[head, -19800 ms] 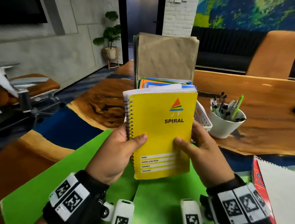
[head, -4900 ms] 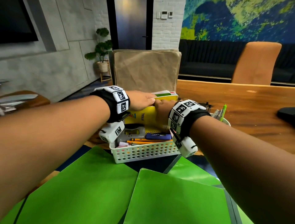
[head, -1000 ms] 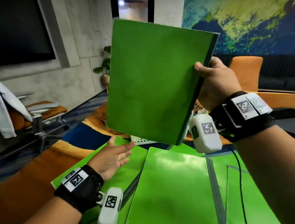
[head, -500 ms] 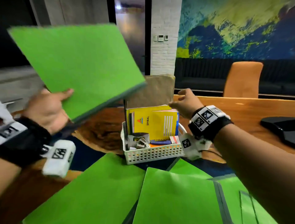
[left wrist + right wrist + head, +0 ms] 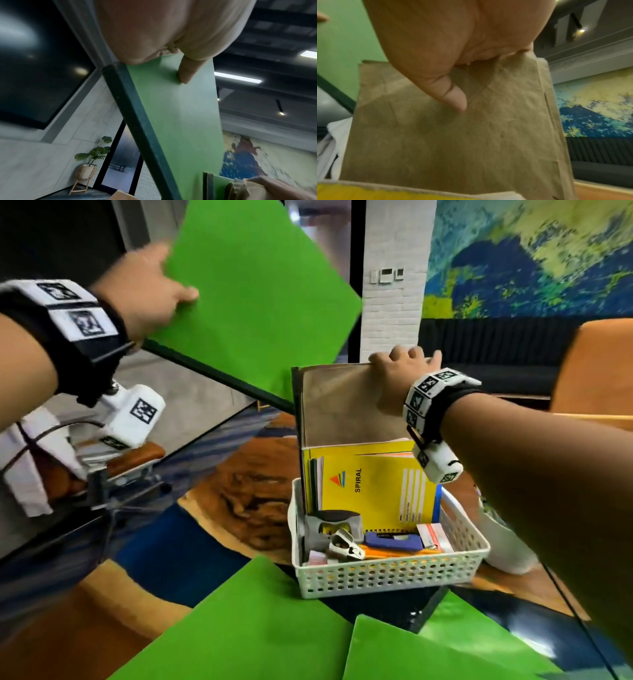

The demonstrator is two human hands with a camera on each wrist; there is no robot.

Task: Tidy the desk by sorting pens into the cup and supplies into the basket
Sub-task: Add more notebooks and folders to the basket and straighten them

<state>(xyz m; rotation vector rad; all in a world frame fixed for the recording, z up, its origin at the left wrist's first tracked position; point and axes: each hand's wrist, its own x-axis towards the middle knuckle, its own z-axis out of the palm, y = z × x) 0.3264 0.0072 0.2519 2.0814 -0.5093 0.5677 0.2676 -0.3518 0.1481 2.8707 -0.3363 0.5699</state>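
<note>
Desk [image 5: 239, 491]; left hand [image 5: 144, 292] holds folder [image 5: 260, 292].

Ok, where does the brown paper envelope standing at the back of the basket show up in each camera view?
Head: the brown paper envelope stands upright at centre, behind the yellow spiral notebook, its top edge held by the right hand.
Left wrist: only a corner, bottom right.
Right wrist: it fills the middle and lower frame, under the thumb.
Shared landmark: the green folder in the left hand, visible in all three.
</note>
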